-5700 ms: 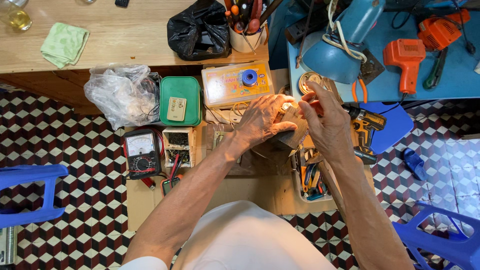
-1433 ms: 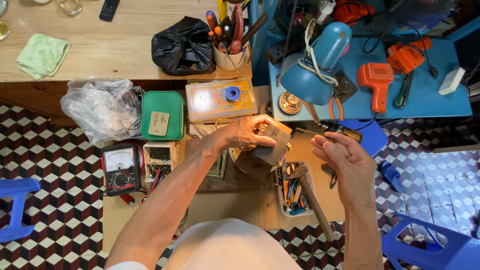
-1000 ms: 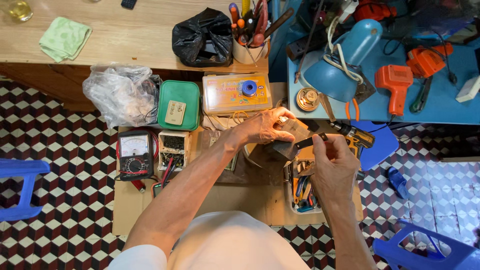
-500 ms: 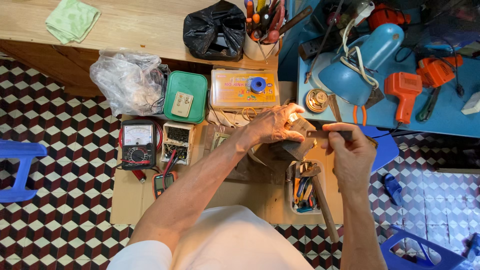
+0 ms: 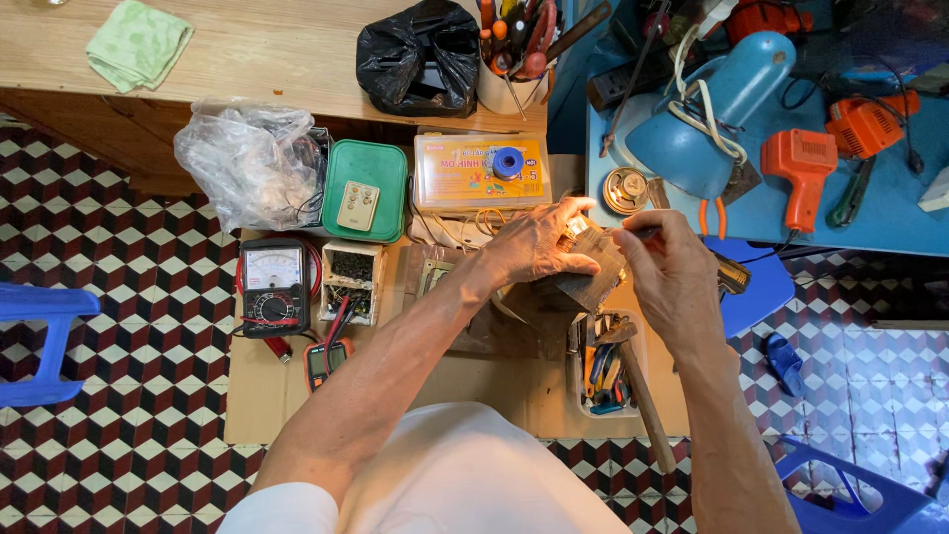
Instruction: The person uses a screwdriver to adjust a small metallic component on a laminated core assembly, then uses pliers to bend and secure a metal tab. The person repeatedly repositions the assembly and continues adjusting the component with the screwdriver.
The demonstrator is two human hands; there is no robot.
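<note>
Since half a second ago the right hand (image 5: 672, 272) has moved in from the right and now sits right against the small metal-grey block (image 5: 583, 272), with the thin dark tool (image 5: 732, 272) it grips sticking out to the right behind it. Its fingers are curled shut around that tool. The left hand (image 5: 539, 247) has stayed where it was, fingers wrapped over the top and left side of the block, holding it above the middle of the low wooden bench (image 5: 267, 396). Just near of the block lies a tray of tools (image 5: 603, 371) with a hammer handle (image 5: 647, 405) slanting out of it. Left of the hands sit a green box (image 5: 366, 193), a multimeter (image 5: 274, 287) and a clear plastic bag (image 5: 247, 158). Far right, a blue lamp (image 5: 702, 119) rests on the blue table (image 5: 890, 213).
</note>
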